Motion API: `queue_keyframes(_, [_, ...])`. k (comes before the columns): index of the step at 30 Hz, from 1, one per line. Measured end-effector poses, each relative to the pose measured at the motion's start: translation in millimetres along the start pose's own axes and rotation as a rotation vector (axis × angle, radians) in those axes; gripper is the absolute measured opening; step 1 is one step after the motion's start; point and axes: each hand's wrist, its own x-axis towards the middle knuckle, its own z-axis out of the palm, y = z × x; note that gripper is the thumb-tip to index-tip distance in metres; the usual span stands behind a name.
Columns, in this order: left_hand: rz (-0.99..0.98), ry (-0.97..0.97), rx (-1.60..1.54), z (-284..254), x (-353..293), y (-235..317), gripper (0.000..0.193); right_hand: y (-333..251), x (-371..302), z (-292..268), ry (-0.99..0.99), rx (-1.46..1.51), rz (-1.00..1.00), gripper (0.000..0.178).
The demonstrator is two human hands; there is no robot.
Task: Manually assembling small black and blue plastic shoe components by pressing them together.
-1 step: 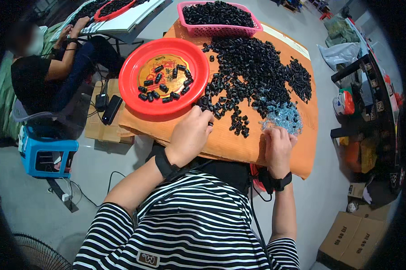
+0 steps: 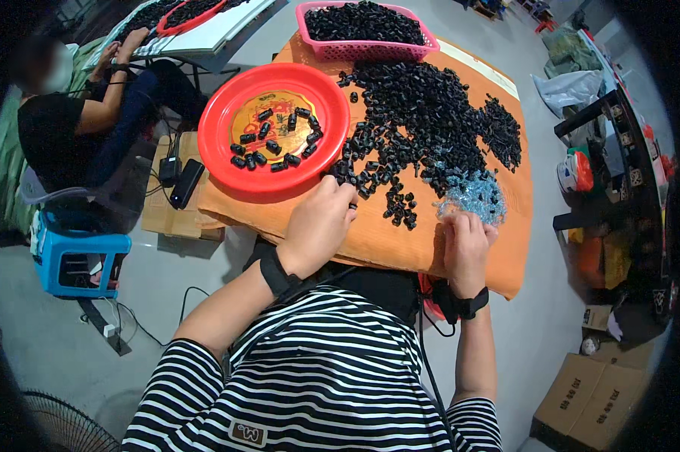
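My left hand (image 2: 321,226) is closed over the near edge of the orange-covered table. A small black plastic part (image 2: 353,206) shows at its fingertips. My right hand (image 2: 467,245) has its fingers pinched together at the near side of a heap of small clear bluish plastic pieces (image 2: 472,197); whatever they hold is hidden. Between and beyond both hands spreads a big pile of small black plastic parts (image 2: 423,105). A red round tray (image 2: 215,162) lies left of the pile, with several black cylindrical parts (image 2: 274,148) in it.
A pink basket (image 2: 340,51) full of black parts stands at the far edge. Thinner black pieces (image 2: 502,134) lie at the right. A seated person (image 2: 68,120) works at a white table (image 2: 227,34). A blue stool (image 2: 80,260) and cardboard boxes (image 2: 592,399) stand on the floor.
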Motion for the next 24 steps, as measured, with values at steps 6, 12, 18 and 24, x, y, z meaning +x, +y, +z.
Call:
queue_keyframes(6, [0.039,0.025,0.027,1.2,-0.2,-0.7,0.018,-1.9,-1.2,-4.7,0.048,0.049,0.067,0.027])
queue_keyframes(12, [-0.640,-0.560,-1.078,-12.0,-12.1,21.3,0.026,-14.4,-2.6,-20.5,0.031,0.285,0.197,0.018])
queue_keyframes(18, [-0.650,-0.695,-1.493,-1.5,-24.2,33.5,0.028,-66.6,-4.5,-46.8,-0.059,0.787,0.351,0.011])
queue_keyframes(24, [-0.654,-0.602,-1.527,1.3,-31.1,36.5,0.024,-87.7,-3.0,-51.3,-0.048,0.840,0.206,0.012])
